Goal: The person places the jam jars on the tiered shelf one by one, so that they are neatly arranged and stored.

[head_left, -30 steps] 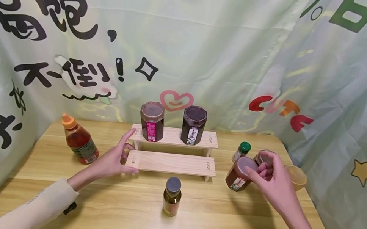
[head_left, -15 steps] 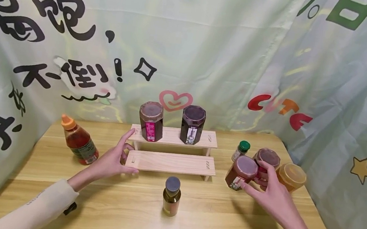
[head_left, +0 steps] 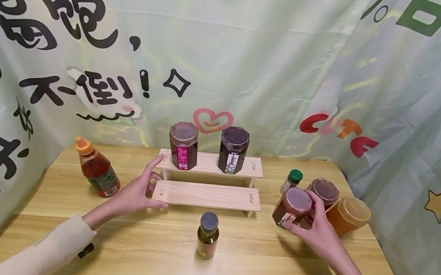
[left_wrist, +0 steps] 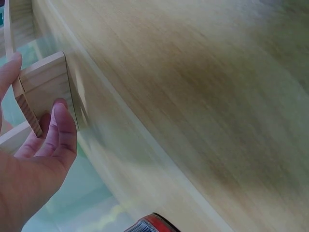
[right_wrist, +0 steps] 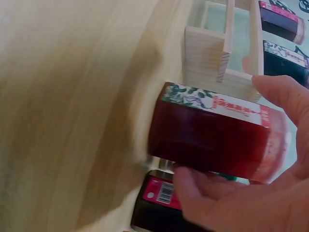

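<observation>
At nine o'clock from the upright red jar point(head_left: 289, 206), which our nearer right hand point(head_left: 318, 230) grips from its four-o'clock side, lies the wooden rack point(head_left: 207, 195) our left hand point(head_left: 137, 194) holds.

Head view: the dark-red jar point(head_left: 324, 191) has its lower part hidden behind the right hand point(head_left: 319, 232) and the red jar point(head_left: 292, 207), whose label print (small characters) is illegible. Left-wrist view: the lower edge crops the bottle point(left_wrist: 153, 224). Right-wrist view: the right edge truncates the hand.
</observation>
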Demonstrator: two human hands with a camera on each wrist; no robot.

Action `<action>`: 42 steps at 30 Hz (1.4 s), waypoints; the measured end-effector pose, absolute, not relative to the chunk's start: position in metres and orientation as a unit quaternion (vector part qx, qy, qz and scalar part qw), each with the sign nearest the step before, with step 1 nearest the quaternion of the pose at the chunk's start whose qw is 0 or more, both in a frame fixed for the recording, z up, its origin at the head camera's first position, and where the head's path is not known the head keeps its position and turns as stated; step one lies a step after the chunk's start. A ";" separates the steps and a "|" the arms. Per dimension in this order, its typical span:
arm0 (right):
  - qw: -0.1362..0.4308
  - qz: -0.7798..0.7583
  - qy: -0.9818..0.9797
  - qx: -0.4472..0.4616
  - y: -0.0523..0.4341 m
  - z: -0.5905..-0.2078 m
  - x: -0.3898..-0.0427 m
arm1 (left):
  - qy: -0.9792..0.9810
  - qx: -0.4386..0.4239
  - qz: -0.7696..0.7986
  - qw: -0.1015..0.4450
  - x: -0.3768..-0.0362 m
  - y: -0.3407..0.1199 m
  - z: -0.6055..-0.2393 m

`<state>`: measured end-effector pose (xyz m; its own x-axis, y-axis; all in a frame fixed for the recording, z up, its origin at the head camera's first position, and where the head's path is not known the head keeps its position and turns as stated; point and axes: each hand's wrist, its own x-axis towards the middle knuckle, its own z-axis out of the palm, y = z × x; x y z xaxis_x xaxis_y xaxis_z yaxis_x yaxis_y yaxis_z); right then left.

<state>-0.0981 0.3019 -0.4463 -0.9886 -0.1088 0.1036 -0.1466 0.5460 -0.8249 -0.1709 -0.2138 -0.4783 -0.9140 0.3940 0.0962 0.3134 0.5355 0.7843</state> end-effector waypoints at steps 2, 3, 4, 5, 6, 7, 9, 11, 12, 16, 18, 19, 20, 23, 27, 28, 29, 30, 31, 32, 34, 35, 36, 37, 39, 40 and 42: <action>0.026 0.489 -0.867 0.088 0.302 -0.450 -0.100 | 0.875 0.202 0.438 0.046 -0.171 -0.213 -0.478; 0.029 0.496 -0.862 0.096 0.301 -0.452 -0.101 | 0.874 0.202 0.439 0.047 -0.171 -0.213 -0.478; 0.034 0.499 -0.860 0.101 0.301 -0.453 -0.102 | 0.874 0.202 0.438 0.047 -0.170 -0.213 -0.478; 0.039 0.501 -0.858 0.106 0.301 -0.454 -0.103 | 0.874 0.202 0.439 0.048 -0.170 -0.213 -0.478; 0.043 0.501 -0.857 0.109 0.301 -0.456 -0.103 | 0.874 0.202 0.439 0.048 -0.170 -0.213 -0.478; 0.046 0.503 -0.856 0.111 0.301 -0.456 -0.104 | 0.874 0.202 0.439 0.049 -0.170 -0.213 -0.478; 0.051 0.503 -0.855 0.114 0.302 -0.458 -0.105 | 0.873 0.201 0.441 0.051 -0.170 -0.213 -0.477; 0.055 0.504 -0.854 0.117 0.302 -0.459 -0.106 | 0.872 0.200 0.444 0.053 -0.170 -0.212 -0.477; 0.056 0.504 -0.854 0.117 0.302 -0.460 -0.107 | 0.871 0.200 0.445 0.053 -0.170 -0.212 -0.477; 0.061 0.502 -0.855 0.115 0.303 -0.462 -0.108 | 0.870 0.202 0.446 0.053 -0.170 -0.212 -0.477; 0.061 0.504 -0.854 0.113 0.303 -0.462 -0.109 | 0.871 0.202 0.444 0.053 -0.170 -0.212 -0.477; 0.061 0.505 -0.854 0.111 0.302 -0.463 -0.109 | 0.872 0.201 0.444 0.053 -0.170 -0.212 -0.477; 0.059 0.508 -0.853 0.108 0.302 -0.463 -0.109 | 0.872 0.201 0.443 0.053 -0.170 -0.212 -0.477; 0.060 0.512 -0.851 0.099 0.300 -0.463 -0.108 | 0.873 0.199 0.441 0.053 -0.170 -0.212 -0.477; 0.076 0.494 -0.861 0.091 0.297 -0.463 -0.106 | 0.873 0.200 0.441 0.054 -0.171 -0.213 -0.478; 0.083 0.486 -0.866 0.089 0.296 -0.463 -0.106 | 0.873 0.200 0.441 0.054 -0.171 -0.213 -0.479; 0.089 0.477 -0.870 0.088 0.295 -0.463 -0.106 | 0.873 0.200 0.442 0.054 -0.171 -0.213 -0.479; 0.095 0.468 -0.874 0.085 0.295 -0.463 -0.105 | 0.872 0.200 0.443 0.054 -0.171 -0.213 -0.479; 0.100 0.459 -0.879 0.082 0.294 -0.463 -0.105 | 0.871 0.202 0.445 0.053 -0.171 -0.213 -0.479; 0.103 0.451 -0.883 0.078 0.294 -0.462 -0.104 | 0.871 0.203 0.445 0.053 -0.172 -0.214 -0.479; 0.106 0.438 -0.890 0.071 0.293 -0.461 -0.103 | 0.870 0.205 0.446 0.052 -0.172 -0.214 -0.478; 0.107 0.431 -0.893 0.068 0.293 -0.461 -0.102 | 0.869 0.206 0.447 0.052 -0.172 -0.214 -0.478; 0.108 0.427 -0.896 0.065 0.292 -0.460 -0.101 | 0.869 0.207 0.447 0.052 -0.172 -0.214 -0.478; 0.109 0.423 -0.898 0.061 0.292 -0.460 -0.100 | 0.868 0.208 0.447 0.053 -0.173 -0.215 -0.477; 0.115 0.415 -0.901 0.056 0.291 -0.458 -0.098 | 0.869 0.207 0.445 0.057 -0.173 -0.215 -0.477; 0.119 0.411 -0.902 0.054 0.291 -0.457 -0.098 | 0.870 0.206 0.445 0.059 -0.172 -0.216 -0.477; 0.125 0.404 -0.904 0.053 0.290 -0.455 -0.096 | 0.870 0.205 0.444 0.062 -0.171 -0.217 -0.477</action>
<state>-0.0960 0.2902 -0.4552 -0.9631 0.0060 0.2692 -0.1966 0.6676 -0.7181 -0.1713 -0.2171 -0.4768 -0.9080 0.4124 0.0741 0.3021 0.5220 0.7977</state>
